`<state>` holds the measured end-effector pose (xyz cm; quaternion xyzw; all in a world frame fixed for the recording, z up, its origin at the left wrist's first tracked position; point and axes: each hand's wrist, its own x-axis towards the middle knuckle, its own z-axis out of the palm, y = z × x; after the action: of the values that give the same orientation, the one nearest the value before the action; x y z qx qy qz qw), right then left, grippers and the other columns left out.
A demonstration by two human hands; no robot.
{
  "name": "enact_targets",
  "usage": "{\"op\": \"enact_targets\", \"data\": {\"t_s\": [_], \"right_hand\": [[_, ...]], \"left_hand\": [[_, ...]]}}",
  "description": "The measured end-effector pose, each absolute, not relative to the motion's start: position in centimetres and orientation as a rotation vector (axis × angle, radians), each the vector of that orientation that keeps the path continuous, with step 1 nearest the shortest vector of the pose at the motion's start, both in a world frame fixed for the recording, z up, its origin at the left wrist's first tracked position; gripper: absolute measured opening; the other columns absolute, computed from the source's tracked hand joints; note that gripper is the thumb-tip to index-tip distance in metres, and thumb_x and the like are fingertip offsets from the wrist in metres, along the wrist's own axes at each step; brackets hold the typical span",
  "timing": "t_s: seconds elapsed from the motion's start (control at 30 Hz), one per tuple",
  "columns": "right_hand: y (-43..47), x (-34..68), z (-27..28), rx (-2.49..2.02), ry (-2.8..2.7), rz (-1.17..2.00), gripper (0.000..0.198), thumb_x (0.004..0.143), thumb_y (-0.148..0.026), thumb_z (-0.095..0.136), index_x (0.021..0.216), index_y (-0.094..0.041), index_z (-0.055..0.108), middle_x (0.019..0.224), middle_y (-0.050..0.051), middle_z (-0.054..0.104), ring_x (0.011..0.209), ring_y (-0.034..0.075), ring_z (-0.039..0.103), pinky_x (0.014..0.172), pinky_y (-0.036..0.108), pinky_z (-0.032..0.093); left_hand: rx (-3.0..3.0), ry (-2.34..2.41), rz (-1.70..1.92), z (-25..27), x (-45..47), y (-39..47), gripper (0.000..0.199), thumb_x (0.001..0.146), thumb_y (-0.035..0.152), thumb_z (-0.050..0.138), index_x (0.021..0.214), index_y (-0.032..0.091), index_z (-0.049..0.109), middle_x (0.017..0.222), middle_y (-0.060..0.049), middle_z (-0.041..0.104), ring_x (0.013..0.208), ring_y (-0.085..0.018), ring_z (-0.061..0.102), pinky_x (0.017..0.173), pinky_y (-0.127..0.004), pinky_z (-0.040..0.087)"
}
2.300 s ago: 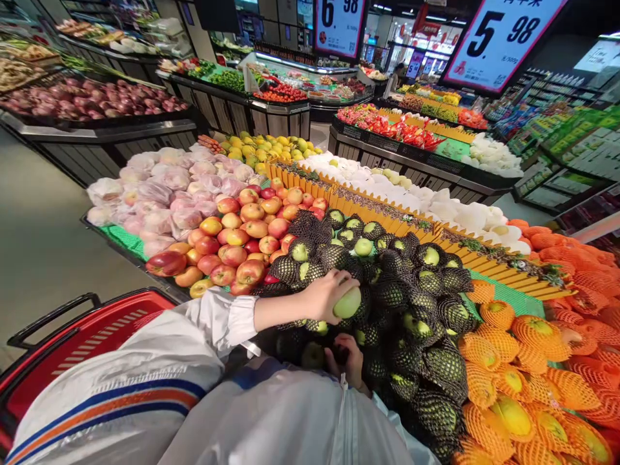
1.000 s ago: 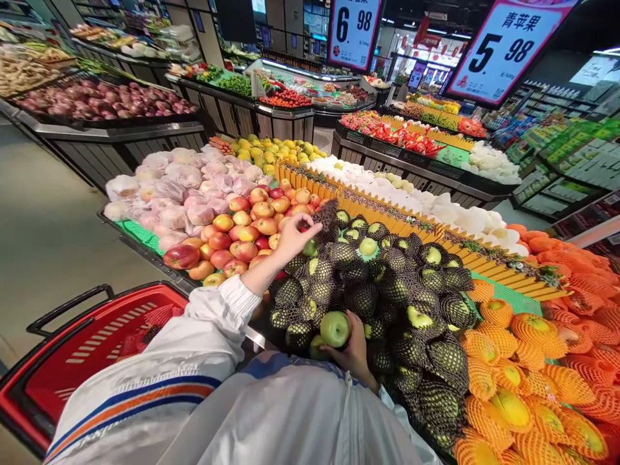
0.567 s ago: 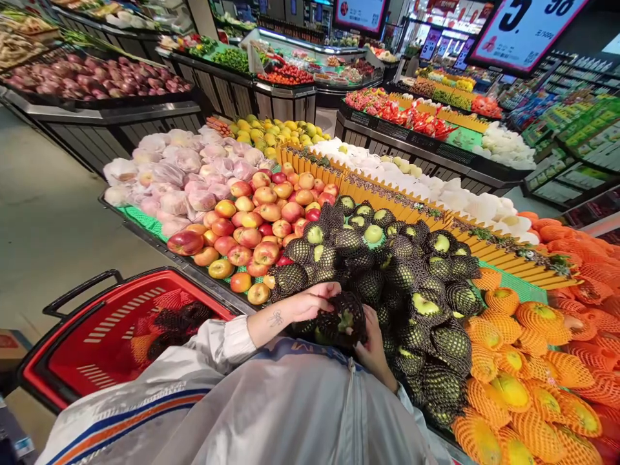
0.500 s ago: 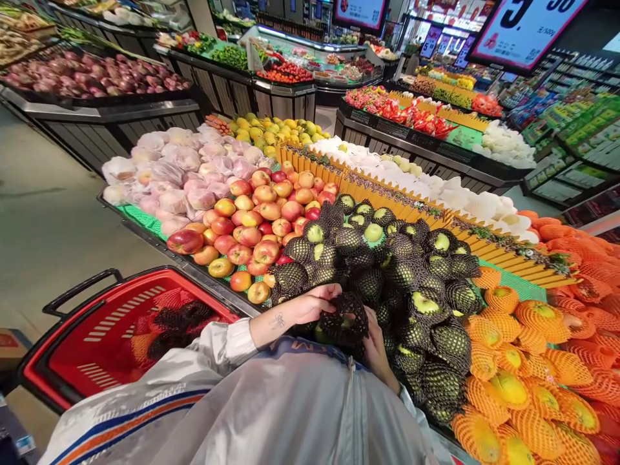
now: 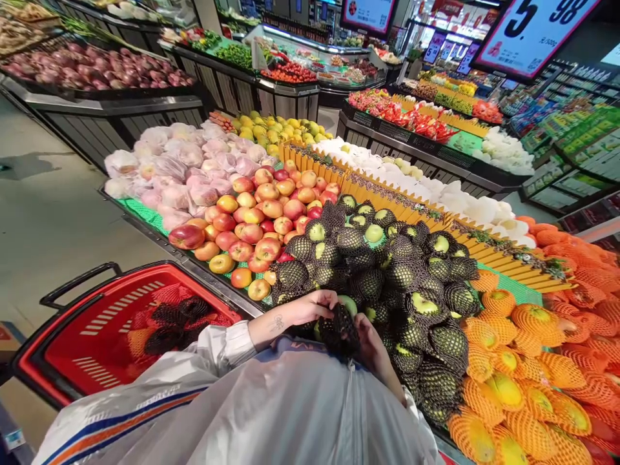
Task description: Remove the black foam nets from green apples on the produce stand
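Observation:
Close to my body, over the front edge of the green apples, both hands are closed on a black foam net [image 5: 343, 330]. My left hand [image 5: 314, 307] pinches its left side with thumb and fingertips. My right hand [image 5: 369, 341] grips the other side, its fingers partly hidden behind the net. A smooth pale green apple [image 5: 347, 303] shows at the top of the net between the hands; I cannot tell how much of it is inside. Beyond and to the right lie green apples in black nets [image 5: 402, 274], piled up.
A red shopping basket [image 5: 62, 336] with netted fruit inside stands at left. Red apples [image 5: 266, 210] and wrapped pale fruit [image 5: 169, 161] fill the stand's left side. Fruit in orange nets [image 5: 523, 374] lies at right. A yellow fence divider [image 5: 387, 200] runs behind the apples.
The black net between my hands has turned and narrowed, and pale green apple skin now shows at its top. My right hand has come up and closer to the left.

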<state>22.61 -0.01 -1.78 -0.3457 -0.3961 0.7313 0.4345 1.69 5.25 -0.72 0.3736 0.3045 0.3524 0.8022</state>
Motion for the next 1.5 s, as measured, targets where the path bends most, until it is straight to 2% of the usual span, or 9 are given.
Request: {"op": "enact_targets", "data": {"t_s": [0.17, 0.27, 0.37, 0.5, 0.7, 0.93, 1.1, 1.33, 1.5], "right_hand": [[-0.2, 22.6, -2.6, -1.082, -1.13, 1.897, 0.071, 0.068, -0.076, 0.068, 0.112, -0.021, 0.062, 0.086, 0.008, 0.07, 0.082, 0.027, 0.065, 0.07, 0.038, 0.051], [-0.2, 22.9, -3.0, -1.069, -1.095, 1.964, 0.063, 0.063, -0.068, 0.077, 0.103, -0.021, 0.065, 0.089, 0.008, 0.072, 0.084, 0.027, 0.067, 0.074, 0.039, 0.052], [0.1, 23.1, -3.3, -1.095, -1.031, 1.882, 0.056, 0.071, -0.066, 0.071, 0.107, -0.023, 0.063, 0.095, 0.009, 0.073, 0.086, 0.027, 0.069, 0.075, 0.041, 0.054], [1.2, 23.1, -3.8, -1.191, -0.987, 1.668, 0.044, 0.078, -0.062, 0.067, 0.098, -0.023, 0.061, 0.081, 0.003, 0.069, 0.068, 0.021, 0.065, 0.066, 0.035, 0.054], [3.6, 23.2, -4.6, -1.353, -1.07, 1.452, 0.042, 0.075, -0.057, 0.074, 0.091, -0.023, 0.056, 0.057, -0.007, 0.052, 0.046, 0.012, 0.044, 0.043, 0.023, 0.033], [4.9, 22.8, -5.7, -1.48, -1.153, 1.069, 0.045, 0.08, -0.066, 0.061, 0.088, -0.022, 0.055, 0.076, -0.001, 0.059, 0.069, 0.017, 0.055, 0.064, 0.029, 0.047], [4.6, 22.7, -6.1, -1.596, -1.282, 0.885, 0.039, 0.087, -0.06, 0.054, 0.09, -0.021, 0.057, 0.087, 0.005, 0.064, 0.083, 0.022, 0.057, 0.08, 0.035, 0.046], [5.1, 23.1, -6.3, -1.679, -1.42, 0.865, 0.025, 0.083, -0.045, 0.05, 0.088, -0.022, 0.061, 0.085, 0.009, 0.067, 0.075, 0.025, 0.058, 0.071, 0.037, 0.045], [4.3, 22.7, -6.6, -1.635, -1.391, 0.988, 0.031, 0.086, -0.052, 0.047, 0.09, -0.023, 0.058, 0.08, 0.005, 0.062, 0.061, 0.019, 0.055, 0.051, 0.03, 0.045]], "left_hand": [[0.895, 0.637, 0.731, -0.6, 1.4, 5.3, 0.032, 0.06, 0.011, 0.079, 0.084, 0.017, 0.059, 0.084, 0.002, 0.059, 0.079, -0.012, 0.054, 0.067, -0.021, 0.04], [0.921, 0.663, 0.719, -0.4, 1.0, 5.6, 0.039, 0.059, 0.009, 0.081, 0.091, 0.017, 0.06, 0.094, 0.0, 0.062, 0.088, -0.013, 0.057, 0.071, -0.021, 0.042], [0.89, 0.735, 0.683, -0.7, 0.3, 5.8, 0.039, 0.062, 0.014, 0.08, 0.095, 0.019, 0.062, 0.099, -0.002, 0.066, 0.089, -0.015, 0.06, 0.071, -0.022, 0.044], [0.791, 0.858, 0.672, -1.7, -0.1, 6.4, 0.025, 0.073, 0.028, 0.071, 0.095, 0.02, 0.065, 0.085, -0.001, 0.069, 0.071, -0.015, 0.061, 0.059, -0.024, 0.042], [0.965, 1.084, 0.914, -4.7, 1.1, 8.1, 0.024, 0.068, 0.029, 0.073, 0.087, 0.016, 0.065, 0.078, -0.001, 0.067, 0.072, -0.014, 0.06, 0.066, -0.025, 0.043], [1.162, 1.213, 1.071, -6.8, 3.0, 8.4, 0.016, 0.076, 0.029, 0.071, 0.081, 0.018, 0.061, 0.079, -0.001, 0.062, 0.074, -0.015, 0.055, 0.074, -0.029, 0.044], [1.347, 1.32, 1.101, -6.7, 3.4, 7.6, 0.005, 0.083, 0.016, 0.058, 0.083, 0.02, 0.061, 0.085, -0.003, 0.064, 0.085, -0.019, 0.057, 0.086, -0.033, 0.046], [1.461, 1.368, 1.053, -7.0, 3.3, 7.1, 0.02, 0.078, 0.004, 0.051, 0.083, 0.021, 0.06, 0.087, -0.005, 0.062, 0.088, -0.023, 0.058, 0.089, -0.037, 0.045], [1.381, 1.402, 1.1, -7.6, 3.6, 6.0, 0.026, 0.073, 0.005, 0.049, 0.087, 0.023, 0.061, 0.091, -0.006, 0.062, 0.09, -0.024, 0.056, 0.091, -0.039, 0.044]]}}
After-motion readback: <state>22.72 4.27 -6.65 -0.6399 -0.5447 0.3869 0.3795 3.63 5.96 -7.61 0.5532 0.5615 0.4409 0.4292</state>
